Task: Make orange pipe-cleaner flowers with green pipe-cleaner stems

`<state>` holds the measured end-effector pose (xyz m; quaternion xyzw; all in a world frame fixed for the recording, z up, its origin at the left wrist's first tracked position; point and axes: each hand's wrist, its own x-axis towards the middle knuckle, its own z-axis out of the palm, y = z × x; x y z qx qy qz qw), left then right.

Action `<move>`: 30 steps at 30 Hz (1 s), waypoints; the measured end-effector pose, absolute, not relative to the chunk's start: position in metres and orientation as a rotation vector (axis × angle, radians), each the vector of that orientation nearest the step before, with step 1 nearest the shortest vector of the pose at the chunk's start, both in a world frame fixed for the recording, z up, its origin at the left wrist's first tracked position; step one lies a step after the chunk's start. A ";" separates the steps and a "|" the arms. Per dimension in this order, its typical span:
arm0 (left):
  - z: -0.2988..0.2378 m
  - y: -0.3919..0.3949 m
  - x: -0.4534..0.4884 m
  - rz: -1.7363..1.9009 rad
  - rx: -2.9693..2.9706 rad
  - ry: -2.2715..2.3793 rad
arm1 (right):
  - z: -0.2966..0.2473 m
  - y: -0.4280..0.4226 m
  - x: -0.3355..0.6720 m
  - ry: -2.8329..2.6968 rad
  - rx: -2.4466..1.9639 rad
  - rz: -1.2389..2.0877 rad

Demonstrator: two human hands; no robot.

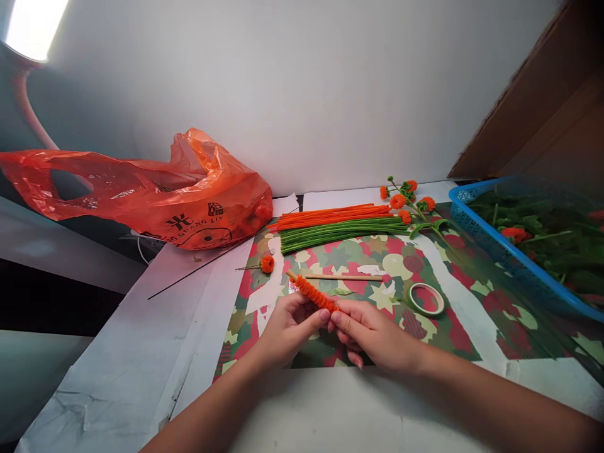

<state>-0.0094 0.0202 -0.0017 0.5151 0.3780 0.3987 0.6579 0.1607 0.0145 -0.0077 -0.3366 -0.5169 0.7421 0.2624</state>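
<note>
My left hand (287, 327) and my right hand (372, 336) meet over the patterned paper mat (453, 327). Both pinch a thin wooden stick wrapped with a coiled orange pipe cleaner (314, 294), which slants up to the left from my fingertips. The left thumb and fingers grip it from the left, the right fingers from the right. A second bare wooden stick (344, 277) lies just beyond. A small orange pompom flower (267, 263) on a wire lies left of it. A roll of green tape (426, 298) lies to the right of my hands.
Bundles of orange (330, 217) and green pipe cleaners (340, 233) lie at the back, beside a finished flower sprig (408, 198). A blue basket (495, 248) of green leaves stands at right. An orange plastic bag (189, 201) lies at left, under a lamp (28, 28).
</note>
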 end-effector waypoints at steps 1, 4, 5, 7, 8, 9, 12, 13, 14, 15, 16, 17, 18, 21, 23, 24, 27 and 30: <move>-0.001 0.021 -0.009 0.896 1.165 0.858 | -0.009 0.015 0.161 -1.372 -0.899 2.031; 0.001 0.021 -0.008 0.887 1.166 0.891 | -0.011 0.015 0.161 -1.402 -0.940 1.981; 0.001 0.021 -0.007 0.888 1.168 0.906 | -0.011 0.015 0.160 -1.432 -0.961 1.947; 0.002 0.021 -0.007 0.894 1.179 0.941 | -0.012 0.014 0.160 -1.486 -1.000 1.878; 0.002 0.021 -0.006 0.895 1.188 0.957 | -0.012 0.014 0.160 -1.504 -1.018 1.849; 0.002 0.020 -0.006 0.895 1.198 0.974 | -0.012 0.014 0.160 -1.515 -1.034 1.829; 0.001 0.019 -0.007 0.886 1.216 1.003 | -0.012 0.013 0.159 -1.495 -1.045 1.841; 0.000 0.019 -0.007 0.886 1.210 1.002 | -0.012 0.013 0.159 -1.465 -1.024 1.876; 0.000 0.019 -0.007 0.889 1.198 0.995 | -0.013 0.013 0.159 -1.428 -0.994 1.916; 0.000 0.019 -0.007 0.892 1.182 0.982 | -0.013 0.013 0.158 -1.392 -0.960 1.951; -0.001 0.019 -0.007 0.896 1.167 0.966 | -0.014 0.012 0.158 -1.363 -0.931 1.973; -0.001 0.019 -0.007 0.902 1.155 0.951 | -0.014 0.012 0.158 -1.351 -0.915 1.979; -0.001 0.019 -0.007 0.907 1.150 0.944 | -0.014 0.011 0.157 -1.364 -0.919 1.967; 0.000 0.018 -0.005 0.914 1.160 0.977 | -0.014 0.010 0.157 -1.517 -1.000 1.823; 0.001 0.018 -0.004 0.914 1.180 1.018 | -0.014 0.009 0.157 -1.634 -1.056 1.677; 0.002 0.018 -0.003 0.913 1.187 1.029 | -0.014 0.009 0.157 -1.671 -1.073 1.619; 0.003 0.017 -0.003 0.914 1.183 1.028 | -0.014 0.009 0.157 -1.652 -1.068 1.637; 0.003 0.017 -0.003 0.908 1.158 1.032 | -0.017 0.010 0.157 -1.503 -0.975 1.864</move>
